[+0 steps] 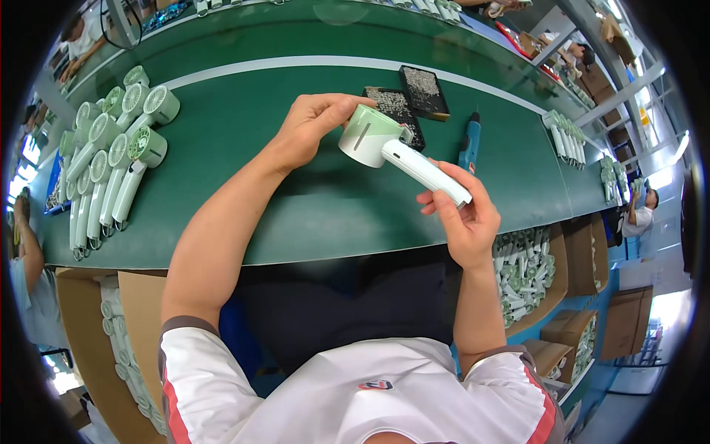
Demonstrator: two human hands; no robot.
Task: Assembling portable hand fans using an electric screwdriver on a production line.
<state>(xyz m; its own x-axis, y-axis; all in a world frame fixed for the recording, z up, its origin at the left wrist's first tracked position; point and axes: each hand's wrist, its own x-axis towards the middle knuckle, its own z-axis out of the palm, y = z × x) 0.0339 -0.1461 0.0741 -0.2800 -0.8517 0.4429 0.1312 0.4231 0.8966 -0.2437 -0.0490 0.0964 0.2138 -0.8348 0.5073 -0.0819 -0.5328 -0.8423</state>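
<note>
A pale green and white handheld fan housing (379,133) is held above the green table, its round head up to the left and its white handle slanting down to the right. My left hand (307,129) is closed at the head, thumb and fingers at its upper left rim. Around the lower end of the handle my right hand (470,218) is closed, thumb below and fingers behind. Just behind the head lies a black tray (416,133) of small metal screws, partly hidden by the housing. A second black screw tray (444,112) touches it.
A blue electric screwdriver (470,144) lies right of the trays. Several similar housings (122,133) are piled at the left, and more (563,137) at the far right. Cardboard boxes (144,314) of parts stand below the table's front edge. Other people work farther off.
</note>
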